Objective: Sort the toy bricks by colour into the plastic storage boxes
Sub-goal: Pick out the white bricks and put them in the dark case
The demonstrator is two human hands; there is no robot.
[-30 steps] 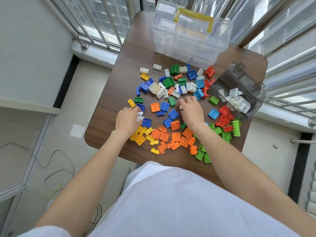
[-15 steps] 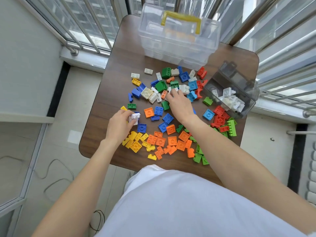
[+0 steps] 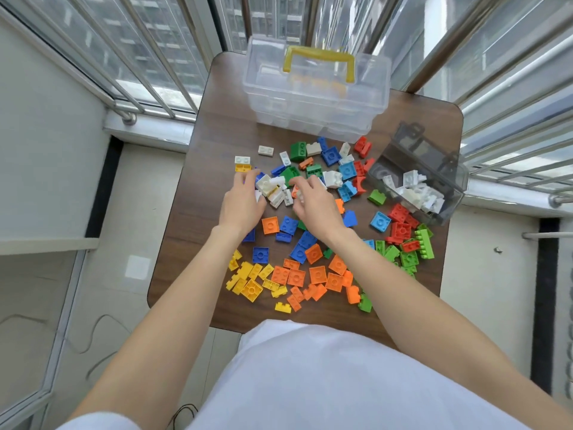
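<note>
Both hands (image 3: 242, 204) on white bricks (image 3: 270, 187)

No text, label, brand, number or sign can be read anywhere.

A home balcony: window railings (image 3: 148, 85), high-rise view, small table (image 3: 217, 125).

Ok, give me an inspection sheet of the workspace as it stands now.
Surface: dark wood table, strewn with loose bricks.
Job's things: smoky box at right holds only white bricks; clear box with yellow handle at the far edge, shut.
Clutter: yellow bricks and orange bricks bunched near; green bricks at right.
Grips: left hand and right hand both on the white cluster; holds unclear.
Cables: one on the floor, left.
Surroundings: window bars, balcony.
</note>
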